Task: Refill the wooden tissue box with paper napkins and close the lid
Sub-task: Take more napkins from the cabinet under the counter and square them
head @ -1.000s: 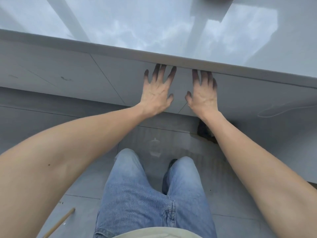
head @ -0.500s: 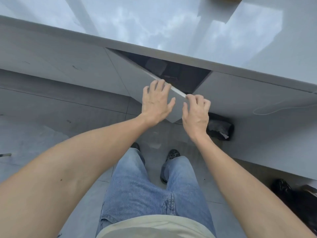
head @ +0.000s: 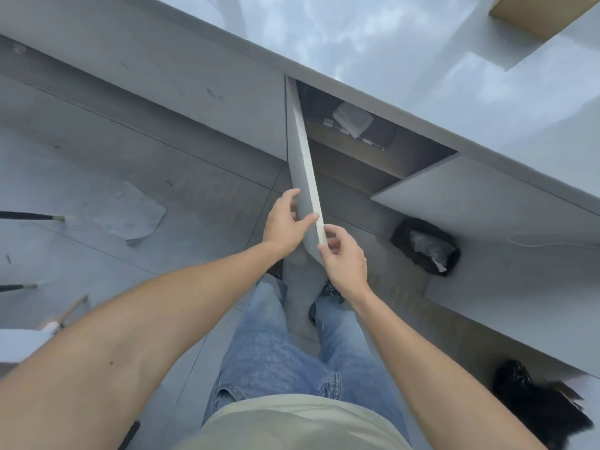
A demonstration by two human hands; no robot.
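Two hands on one cabinet door [head: 303, 164] — item swung well open beneath the glossy bench [head: 389, 34], its free edge toward the person, its long top edge running from the hinge side near the bench out to the hands.

Left hand [head: 287, 224]: fingers closed over the door's outer face and top edge, holding it. Right hand [head: 344, 254]: pinching the door's end corner from the inner side, thumb and fingers narrow upon it.

Cabinet interior [head: 373, 157]: dark shelf, bearing a whitish wrapped pack [head: 352, 120] — possibly napkins, cannot be told for certain. It lies beyond the door, forward and right of both hands; the right hand is judged nearer, with the clearer path into the opening.

Wooden tissue box [head: 539, 11]: judged to be the tan corner at the bench's far right edge, well apart from the hands; lid not visible.

Floor: crumpled paper [head: 130, 212], black bag [head: 425, 245].

Brands, labels, writing: none legible.
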